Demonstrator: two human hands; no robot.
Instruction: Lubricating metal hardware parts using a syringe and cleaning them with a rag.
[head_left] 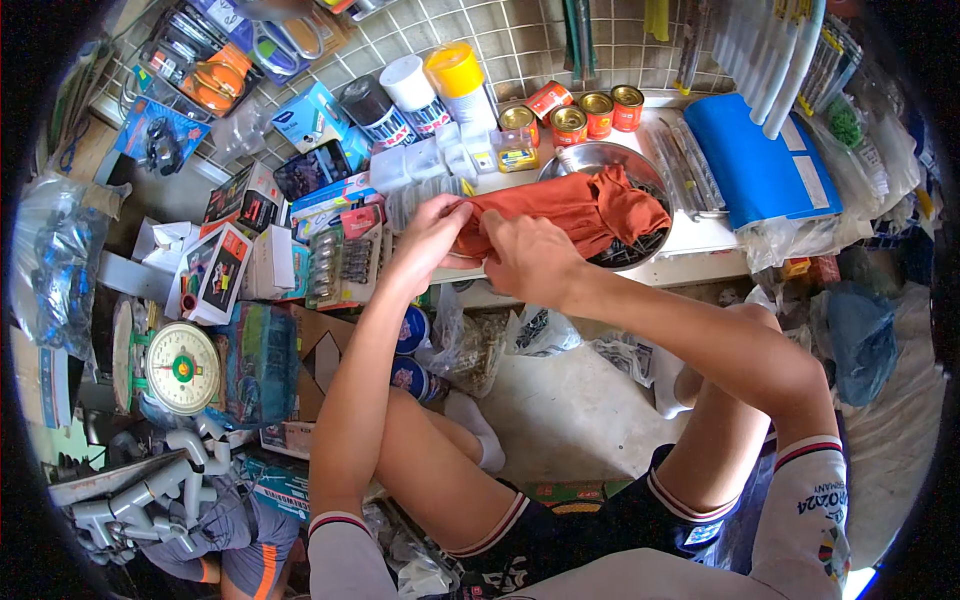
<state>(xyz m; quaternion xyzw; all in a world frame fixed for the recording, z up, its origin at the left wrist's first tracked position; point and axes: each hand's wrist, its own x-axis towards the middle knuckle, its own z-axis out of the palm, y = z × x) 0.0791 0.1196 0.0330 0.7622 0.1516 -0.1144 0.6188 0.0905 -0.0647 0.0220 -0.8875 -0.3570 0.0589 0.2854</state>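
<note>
A rust-orange cloth stretches from my hands across a round metal bowl, its far end bunched up over the bowl. Dark, thin metal pieces, perhaps nails or screws, show in the bowl beside the cloth. My left hand pinches the near left end of the cloth between thumb and fingers. Just to the right, my right hand is closed on the same end, its index finger pressed against the fabric. Part of the right fingers is hidden behind the hand.
Small orange cans and spray cans line the back of the white counter. A blue folder-like package lies at right. Boxed goods and a dial scale stand at left. Plastic bags sit on the floor below.
</note>
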